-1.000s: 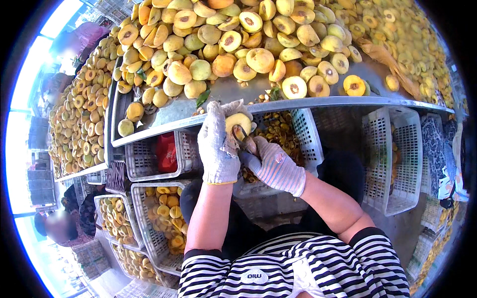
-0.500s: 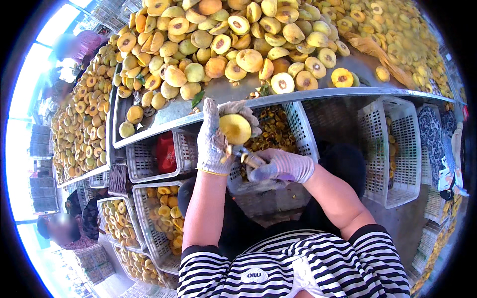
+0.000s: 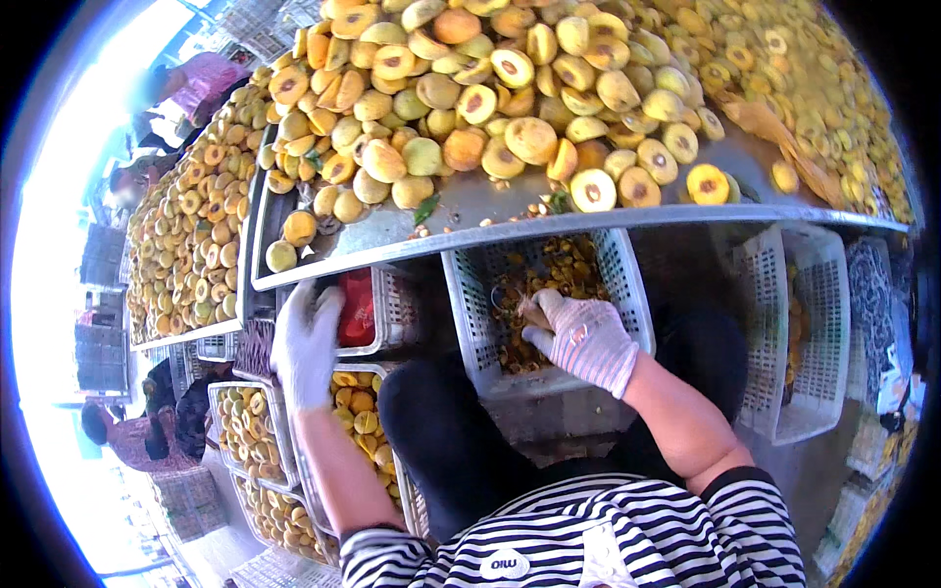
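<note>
My left hand [image 3: 308,343], in a pale knit glove, is empty with thumb and fingers apart. It hovers just below the table's metal rim, beside a red bag [image 3: 355,308] and above a crate of yellow peach halves [image 3: 365,412]. My right hand [image 3: 588,343], also gloved, grips the handle of a small pitting tool [image 3: 533,312]; its tip looks like a metal loop. That hand is over a white crate [image 3: 642,314] holding dark peach scraps and pits.
Halved peaches are heaped on the metal-edged table [image 3: 461,235] ahead and on another table [image 3: 186,338] at left. A white crate [image 3: 823,323] stands on the right. More peach-filled crates [image 3: 245,431] sit at lower left. Two people [image 3: 147,441] are at far left.
My left hand has let go of the peach half and moved left and down. My right hand, with the pitting tool, has moved away from the peach to the scrap crate.
</note>
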Available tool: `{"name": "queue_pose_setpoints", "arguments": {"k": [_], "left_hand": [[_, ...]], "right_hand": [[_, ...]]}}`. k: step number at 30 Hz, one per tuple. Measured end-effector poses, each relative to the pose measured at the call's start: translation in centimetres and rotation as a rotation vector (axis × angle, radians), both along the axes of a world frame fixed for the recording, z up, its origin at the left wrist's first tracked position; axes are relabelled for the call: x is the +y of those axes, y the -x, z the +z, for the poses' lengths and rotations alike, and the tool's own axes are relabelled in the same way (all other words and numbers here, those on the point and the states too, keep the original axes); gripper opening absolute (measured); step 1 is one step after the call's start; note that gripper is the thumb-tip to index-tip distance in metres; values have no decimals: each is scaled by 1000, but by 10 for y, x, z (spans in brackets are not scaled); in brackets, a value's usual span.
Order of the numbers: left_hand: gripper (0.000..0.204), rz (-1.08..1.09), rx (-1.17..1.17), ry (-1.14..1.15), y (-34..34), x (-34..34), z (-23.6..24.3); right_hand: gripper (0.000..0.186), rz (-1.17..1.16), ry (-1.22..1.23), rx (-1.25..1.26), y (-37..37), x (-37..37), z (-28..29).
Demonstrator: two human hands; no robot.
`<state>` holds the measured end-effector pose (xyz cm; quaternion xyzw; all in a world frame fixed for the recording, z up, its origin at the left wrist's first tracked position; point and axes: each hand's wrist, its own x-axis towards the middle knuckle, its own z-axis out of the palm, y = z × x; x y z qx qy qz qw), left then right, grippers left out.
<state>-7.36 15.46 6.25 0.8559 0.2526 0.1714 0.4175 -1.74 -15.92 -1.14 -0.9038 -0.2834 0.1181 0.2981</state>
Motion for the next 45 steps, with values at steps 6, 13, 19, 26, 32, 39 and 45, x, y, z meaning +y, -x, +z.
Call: {"name": "queue_pose_setpoints", "arguments": {"k": [6,13,19,26,32,39,45], "left_hand": [[84,58,298,-535,-173,-37,-49],[93,93,347,-407,-189,-46,-57],[88,-12,298,-281,-161,-9,-60],[97,-68,473,-345,-159,-26,-41],[108,-10,482,-525,-170,-89,-55],[37,-247,-250,1299,-142,-46,-42],[66,-430,-330,1453,-80,-109,-32]], "right_hand": [[33,-15,-124,14,-2,7,-6],[32,-62,-149,71,-2,10,-12],[36,-184,-354,101,-7,11,-14],[43,-234,-459,152,-5,4,-5],[42,-188,-350,160,-6,9,-7],[41,-254,-526,50,-10,2,-6],[38,-135,-501,106,0,10,4]]}}
